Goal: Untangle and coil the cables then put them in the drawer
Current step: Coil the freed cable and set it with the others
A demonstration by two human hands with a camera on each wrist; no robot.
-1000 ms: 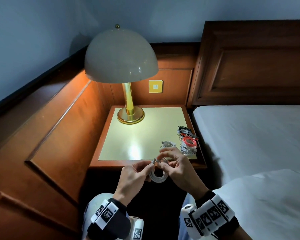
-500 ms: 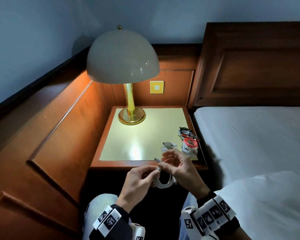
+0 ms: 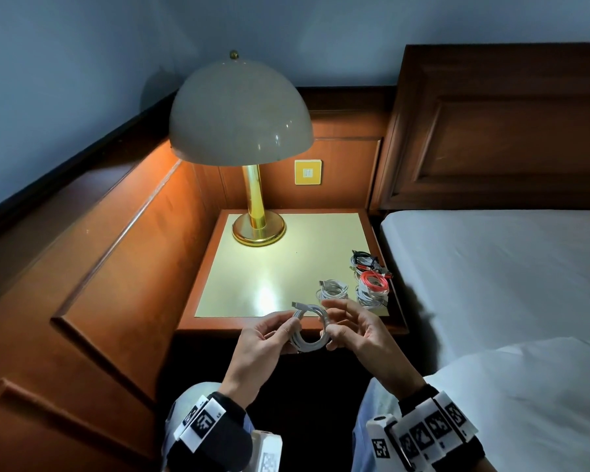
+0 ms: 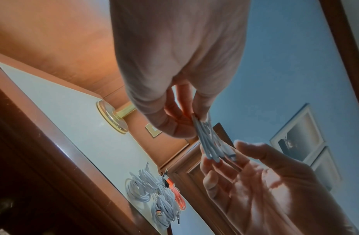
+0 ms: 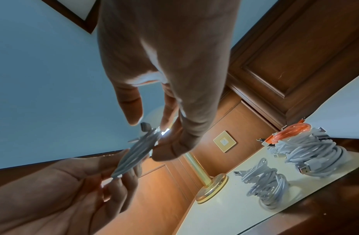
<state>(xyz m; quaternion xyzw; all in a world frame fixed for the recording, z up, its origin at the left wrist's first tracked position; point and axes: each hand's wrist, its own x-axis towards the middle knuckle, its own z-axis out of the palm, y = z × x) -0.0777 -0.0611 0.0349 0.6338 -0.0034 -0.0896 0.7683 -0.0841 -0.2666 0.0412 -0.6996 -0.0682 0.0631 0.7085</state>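
Note:
In front of the nightstand's near edge I hold a small white coiled cable (image 3: 312, 330) between both hands. My left hand (image 3: 273, 338) pinches its left side between thumb and fingers (image 4: 174, 127). My right hand (image 3: 349, 330) pinches the right side with thumb and a finger (image 5: 170, 149), the other fingers spread. One plug end (image 3: 295, 304) sticks out at the upper left of the coil. The coil appears edge-on in both wrist views (image 4: 210, 143) (image 5: 136, 155). No drawer is visible in the head view.
On the nightstand top (image 3: 269, 267), near its right edge, lie a white coil (image 3: 332, 289), a red coil on another white one (image 3: 373, 281) and a black-and-red bundle (image 3: 365, 260). A brass lamp (image 3: 258, 229) stands at the back. The bed (image 3: 491, 267) is to the right.
The coil has turned to show as an open ring, and its plug end now points up and left. My hands have shifted their hold slightly and stay in front of the nightstand.

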